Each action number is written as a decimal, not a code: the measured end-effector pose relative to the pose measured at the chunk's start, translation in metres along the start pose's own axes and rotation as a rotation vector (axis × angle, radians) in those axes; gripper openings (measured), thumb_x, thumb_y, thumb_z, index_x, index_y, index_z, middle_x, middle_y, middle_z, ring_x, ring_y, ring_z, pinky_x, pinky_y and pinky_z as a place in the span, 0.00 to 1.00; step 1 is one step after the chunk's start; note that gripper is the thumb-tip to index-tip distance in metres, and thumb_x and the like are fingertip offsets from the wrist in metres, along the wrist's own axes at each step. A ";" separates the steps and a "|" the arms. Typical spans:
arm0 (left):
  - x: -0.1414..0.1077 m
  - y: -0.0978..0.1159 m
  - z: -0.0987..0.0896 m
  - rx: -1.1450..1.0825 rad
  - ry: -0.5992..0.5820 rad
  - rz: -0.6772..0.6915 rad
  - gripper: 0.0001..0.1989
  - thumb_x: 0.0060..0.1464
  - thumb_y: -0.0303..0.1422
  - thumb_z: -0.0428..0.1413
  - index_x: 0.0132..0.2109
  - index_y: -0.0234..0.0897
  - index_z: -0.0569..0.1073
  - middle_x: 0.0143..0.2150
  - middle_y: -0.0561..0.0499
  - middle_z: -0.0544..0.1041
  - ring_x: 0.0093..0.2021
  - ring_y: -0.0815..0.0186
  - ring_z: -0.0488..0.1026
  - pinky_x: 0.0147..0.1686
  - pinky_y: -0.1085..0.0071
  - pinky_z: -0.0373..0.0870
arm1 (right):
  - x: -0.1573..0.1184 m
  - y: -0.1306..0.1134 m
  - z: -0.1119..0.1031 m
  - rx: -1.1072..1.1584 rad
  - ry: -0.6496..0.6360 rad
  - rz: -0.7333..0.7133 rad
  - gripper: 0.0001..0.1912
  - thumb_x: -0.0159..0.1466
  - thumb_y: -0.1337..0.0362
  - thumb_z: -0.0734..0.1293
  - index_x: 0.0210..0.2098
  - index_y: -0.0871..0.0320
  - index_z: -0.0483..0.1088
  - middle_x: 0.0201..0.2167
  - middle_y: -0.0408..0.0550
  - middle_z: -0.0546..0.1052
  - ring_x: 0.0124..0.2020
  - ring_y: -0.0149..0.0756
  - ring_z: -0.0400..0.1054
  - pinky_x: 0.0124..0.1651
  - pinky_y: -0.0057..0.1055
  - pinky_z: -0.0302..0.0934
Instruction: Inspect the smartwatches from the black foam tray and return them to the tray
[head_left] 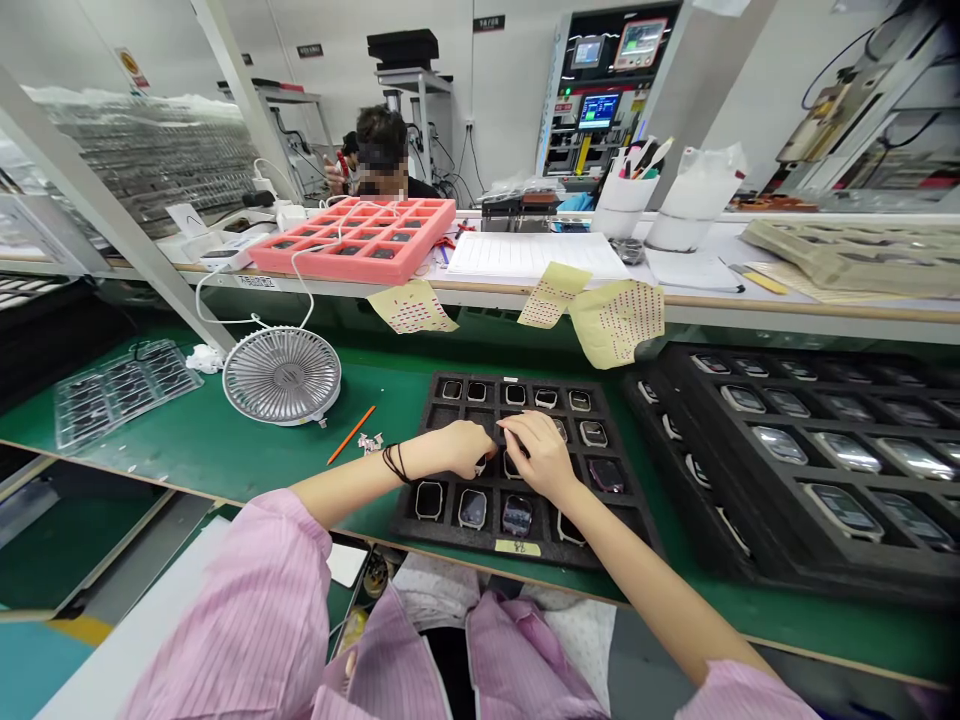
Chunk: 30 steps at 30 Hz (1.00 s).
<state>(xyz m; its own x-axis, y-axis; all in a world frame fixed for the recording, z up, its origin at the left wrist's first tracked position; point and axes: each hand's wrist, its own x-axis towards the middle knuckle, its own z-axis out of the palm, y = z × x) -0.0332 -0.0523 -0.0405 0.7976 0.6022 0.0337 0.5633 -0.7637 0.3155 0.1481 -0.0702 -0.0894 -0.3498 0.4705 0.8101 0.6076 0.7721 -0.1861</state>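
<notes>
A black foam tray (409,530) lies on the green bench in front of me, with smartwatch cases in many of its compartments. Over its middle, my left hand (466,447) has its fingers curled down on a smartwatch case (481,465), mostly hidden beneath them. Just to the right, my right hand (541,458) is bent inward with fingertips drawn together, near the left hand's fingers. Anything tiny between those fingertips is too small to make out. In the front row sit a dark-screened watch (429,500) and another watch (472,508).
Stacked black foam trays (720,480) of watches stand at right. Left are a round fan (282,375), an orange stick (351,435), small scraps (370,442) and a clear plastic tray (124,392). A pink foam tray (420,262) rests on the shelf; a person (382,140) sits beyond.
</notes>
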 end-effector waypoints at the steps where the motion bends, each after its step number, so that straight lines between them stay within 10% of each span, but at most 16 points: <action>1: 0.000 0.000 -0.003 -0.019 -0.018 -0.012 0.10 0.36 0.21 0.61 0.26 0.41 0.75 0.21 0.50 0.74 0.22 0.62 0.69 0.27 0.70 0.64 | 0.000 0.000 0.000 0.006 -0.005 0.012 0.12 0.67 0.70 0.59 0.42 0.57 0.74 0.36 0.52 0.80 0.39 0.41 0.74 0.50 0.45 0.67; 8: -0.013 -0.026 -0.027 -0.615 -0.068 -0.286 0.15 0.39 0.31 0.67 0.38 0.38 0.80 0.33 0.51 0.78 0.34 0.60 0.76 0.39 0.68 0.71 | 0.000 0.001 0.000 0.119 0.042 0.107 0.13 0.68 0.67 0.60 0.47 0.57 0.74 0.40 0.52 0.81 0.43 0.43 0.76 0.49 0.43 0.70; 16: -0.011 -0.023 0.012 -1.770 0.262 -0.481 0.19 0.47 0.34 0.67 0.47 0.37 0.75 0.41 0.47 0.79 0.40 0.64 0.78 0.53 0.56 0.71 | 0.000 -0.003 0.002 0.246 -0.020 0.056 0.21 0.68 0.66 0.62 0.61 0.55 0.66 0.57 0.53 0.74 0.57 0.42 0.69 0.60 0.43 0.66; 30: -0.002 0.008 0.029 -1.983 0.413 -0.469 0.12 0.51 0.28 0.64 0.44 0.37 0.77 0.41 0.49 0.79 0.42 0.66 0.78 0.61 0.54 0.64 | -0.002 -0.002 0.002 0.264 0.143 0.071 0.21 0.68 0.71 0.62 0.58 0.49 0.69 0.50 0.45 0.79 0.50 0.42 0.75 0.55 0.43 0.72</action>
<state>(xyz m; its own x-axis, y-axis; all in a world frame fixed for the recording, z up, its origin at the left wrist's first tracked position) -0.0241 -0.0666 -0.0654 0.4523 0.8529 -0.2607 -0.5027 0.4852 0.7154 0.1464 -0.0720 -0.0921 -0.1977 0.4773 0.8562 0.4142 0.8323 -0.3683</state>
